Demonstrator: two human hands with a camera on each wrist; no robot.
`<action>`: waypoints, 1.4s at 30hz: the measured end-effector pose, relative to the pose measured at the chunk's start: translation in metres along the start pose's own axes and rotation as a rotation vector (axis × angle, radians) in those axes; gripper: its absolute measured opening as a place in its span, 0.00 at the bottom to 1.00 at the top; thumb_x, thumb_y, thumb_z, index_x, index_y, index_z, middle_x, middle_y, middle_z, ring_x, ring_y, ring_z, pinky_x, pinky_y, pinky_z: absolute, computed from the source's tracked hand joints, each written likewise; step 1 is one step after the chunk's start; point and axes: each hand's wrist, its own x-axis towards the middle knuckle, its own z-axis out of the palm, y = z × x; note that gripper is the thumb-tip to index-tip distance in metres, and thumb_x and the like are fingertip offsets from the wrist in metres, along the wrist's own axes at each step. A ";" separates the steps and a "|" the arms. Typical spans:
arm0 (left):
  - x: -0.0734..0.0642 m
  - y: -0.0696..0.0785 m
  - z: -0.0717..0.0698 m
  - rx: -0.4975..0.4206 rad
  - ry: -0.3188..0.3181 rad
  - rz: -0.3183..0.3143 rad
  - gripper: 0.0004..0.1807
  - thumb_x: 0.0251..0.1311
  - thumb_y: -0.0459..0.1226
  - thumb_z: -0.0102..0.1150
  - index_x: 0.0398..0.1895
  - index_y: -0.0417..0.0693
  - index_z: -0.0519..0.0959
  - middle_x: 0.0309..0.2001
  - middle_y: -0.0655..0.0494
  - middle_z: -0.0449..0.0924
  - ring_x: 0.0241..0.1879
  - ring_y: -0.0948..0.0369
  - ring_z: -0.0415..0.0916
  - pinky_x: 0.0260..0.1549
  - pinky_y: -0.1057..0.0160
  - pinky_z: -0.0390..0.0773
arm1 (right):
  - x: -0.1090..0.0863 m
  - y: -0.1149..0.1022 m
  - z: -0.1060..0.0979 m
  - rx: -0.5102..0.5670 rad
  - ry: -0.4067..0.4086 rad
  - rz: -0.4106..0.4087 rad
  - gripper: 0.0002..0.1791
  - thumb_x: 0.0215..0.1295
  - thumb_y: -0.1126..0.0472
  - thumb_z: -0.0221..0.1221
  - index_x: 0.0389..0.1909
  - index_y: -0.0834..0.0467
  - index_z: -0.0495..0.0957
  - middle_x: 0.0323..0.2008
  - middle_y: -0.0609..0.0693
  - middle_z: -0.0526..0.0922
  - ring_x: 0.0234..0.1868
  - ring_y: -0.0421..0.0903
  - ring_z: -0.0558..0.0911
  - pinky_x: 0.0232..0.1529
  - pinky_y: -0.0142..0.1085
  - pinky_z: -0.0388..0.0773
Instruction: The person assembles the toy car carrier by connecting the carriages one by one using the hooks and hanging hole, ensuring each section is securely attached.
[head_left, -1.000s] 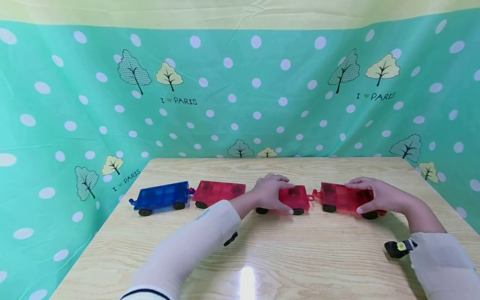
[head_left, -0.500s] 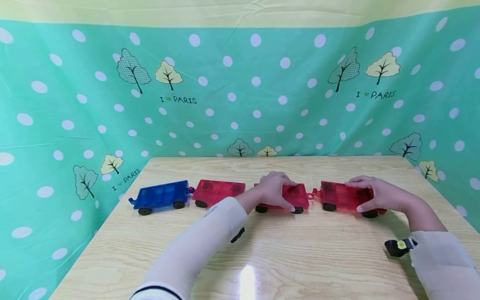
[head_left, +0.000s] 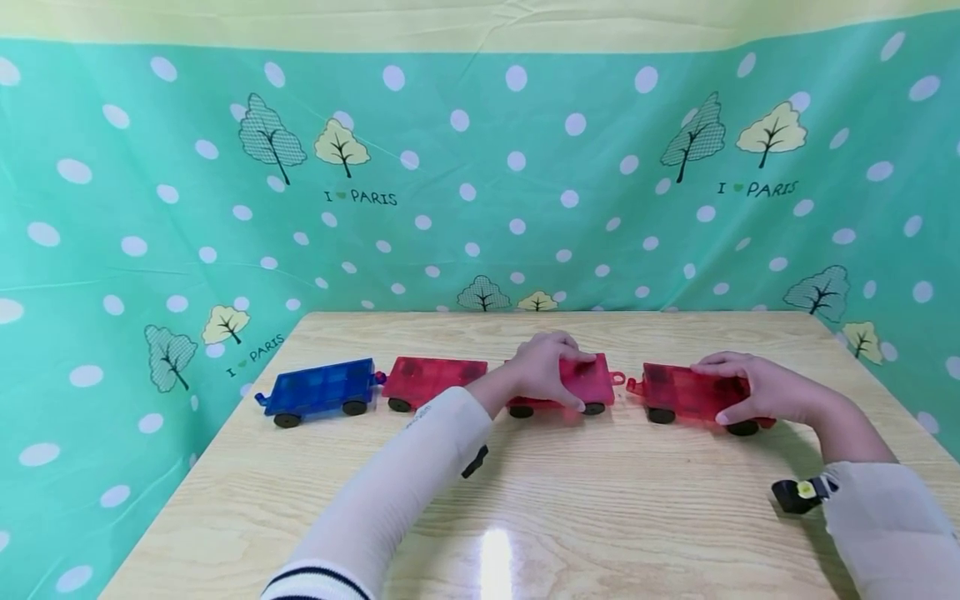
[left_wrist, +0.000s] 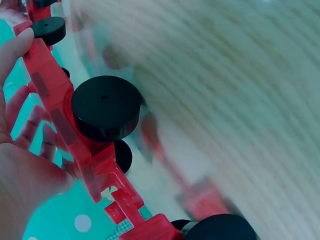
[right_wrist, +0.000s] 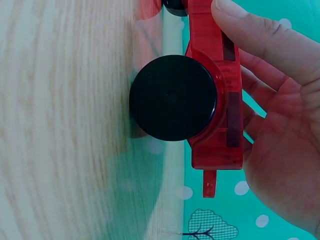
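Observation:
Four-wheeled, clear red and blue toy train cars stand in a row on the wooden table. My left hand (head_left: 543,368) grips the middle-right red car (head_left: 591,382) by its long sides, thumb near a wheel. That car is raised slightly at its right end, and its ring (head_left: 617,378) is a little apart from the hook (head_left: 633,386) of the rightmost red car (head_left: 678,392). My right hand (head_left: 776,393) holds the rightmost car across its right end. In the left wrist view, couplings (left_wrist: 125,202) meet at the held car's near end; the forearm side hides this in the head view.
Left of the held car stands another red car (head_left: 431,382), joined or touching at its left to a blue car (head_left: 321,390). The wooden table (head_left: 637,517) ends at a dotted green cloth (head_left: 420,267) behind. Black wrist cameras (head_left: 798,496) hang under the sleeves.
The left hand has shifted its grip rightward along the red car, then lifted the car's right end, opening a gap between ring and hook. The right hand stays in place.

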 end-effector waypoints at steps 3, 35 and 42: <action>0.002 -0.002 -0.003 -0.001 -0.002 0.007 0.40 0.41 0.53 0.78 0.64 0.64 0.76 0.56 0.62 0.70 0.55 0.61 0.62 0.48 0.61 0.67 | 0.001 -0.001 0.001 0.000 -0.002 0.000 0.45 0.46 0.53 0.76 0.65 0.66 0.71 0.63 0.68 0.66 0.60 0.68 0.65 0.52 0.57 0.73; 0.016 0.002 -0.009 0.080 -0.129 0.020 0.40 0.41 0.52 0.78 0.64 0.68 0.75 0.60 0.61 0.69 0.59 0.59 0.62 0.55 0.56 0.65 | 0.008 -0.009 0.006 0.017 -0.013 -0.024 0.43 0.46 0.54 0.76 0.65 0.64 0.72 0.64 0.67 0.65 0.61 0.68 0.63 0.52 0.57 0.74; 0.019 -0.001 -0.003 0.079 -0.140 0.016 0.42 0.39 0.53 0.80 0.64 0.70 0.75 0.62 0.62 0.69 0.61 0.60 0.61 0.56 0.55 0.64 | 0.007 -0.009 0.006 0.034 -0.014 -0.017 0.43 0.47 0.55 0.76 0.65 0.64 0.71 0.64 0.67 0.65 0.61 0.68 0.63 0.52 0.57 0.74</action>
